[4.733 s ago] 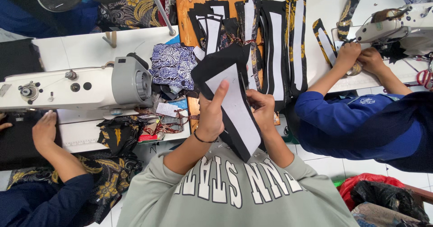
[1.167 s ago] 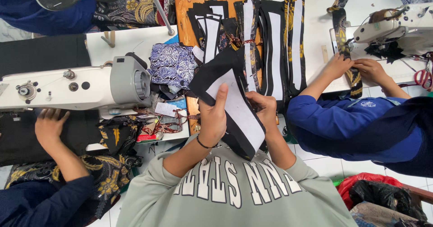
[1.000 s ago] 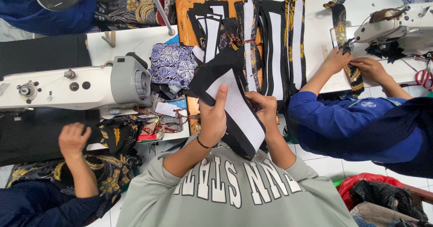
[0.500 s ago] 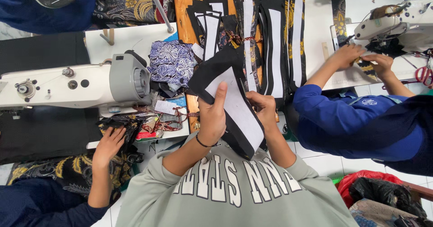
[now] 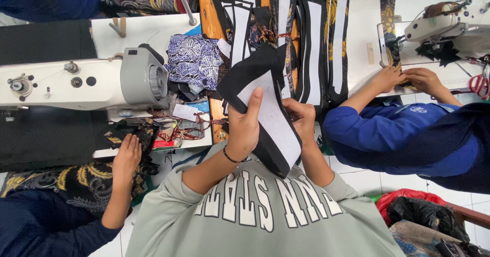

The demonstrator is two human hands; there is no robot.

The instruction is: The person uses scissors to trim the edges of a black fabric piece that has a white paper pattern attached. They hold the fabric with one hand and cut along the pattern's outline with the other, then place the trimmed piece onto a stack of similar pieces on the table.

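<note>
A black fabric panel with white interfacing (image 5: 268,116) is raised over the wooden board (image 5: 206,12), pinched between left hand (image 5: 244,127) and right hand (image 5: 302,121), both closed on it. A loose grip could likely let it slip.

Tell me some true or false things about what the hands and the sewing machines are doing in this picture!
1. Both of the person's hands hold a black and white fabric piece. True: the left hand and the right hand grip it.
2. The fabric piece lies flat on the table. False: it is lifted up in front of the person.
3. A co-worker in blue has both hands at a sewing machine. True.
4. The big white sewing machine is bright red. False: it is white and grey.
5. The left hand wears a thin dark wristband. True.
</note>
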